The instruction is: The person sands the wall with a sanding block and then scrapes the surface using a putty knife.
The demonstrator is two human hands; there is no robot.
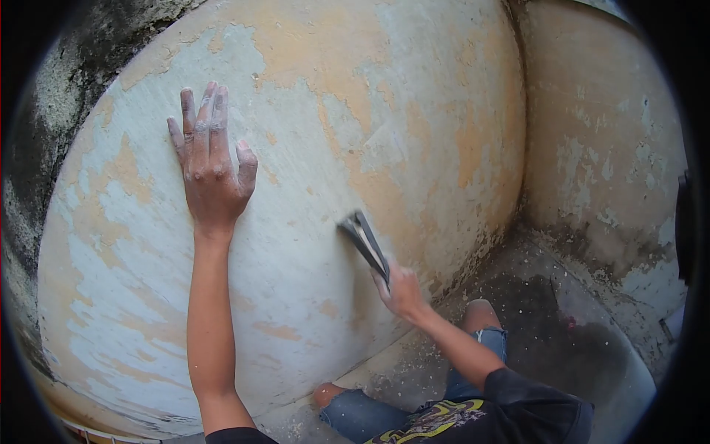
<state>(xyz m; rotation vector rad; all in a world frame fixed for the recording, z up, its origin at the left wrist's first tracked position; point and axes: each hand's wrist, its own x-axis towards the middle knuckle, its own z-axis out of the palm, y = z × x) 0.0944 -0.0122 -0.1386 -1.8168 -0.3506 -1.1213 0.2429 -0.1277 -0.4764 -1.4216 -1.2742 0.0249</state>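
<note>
My left hand [211, 159] lies flat against the wall [296, 200], fingers stretched upward and dusted with white powder. In my right hand [403, 292] is a dark scraper [365, 243], gripped at its lower end. Its long, narrow body has a pale strip along the middle. The upper end meets or nearly meets the wall, slightly smeared by motion, so exact contact is hard to tell. Around both hands the wall shows pale blue-white areas and patches of flaking orange-cream paint.
A second wall [592, 148] meets this one at a corner on the right, its paint also worn. Below, the floor [518, 296] is damp and scattered with paint flakes. My bent knees [481, 314] are close to the wall. A dark, rough surface [44, 148] borders the left.
</note>
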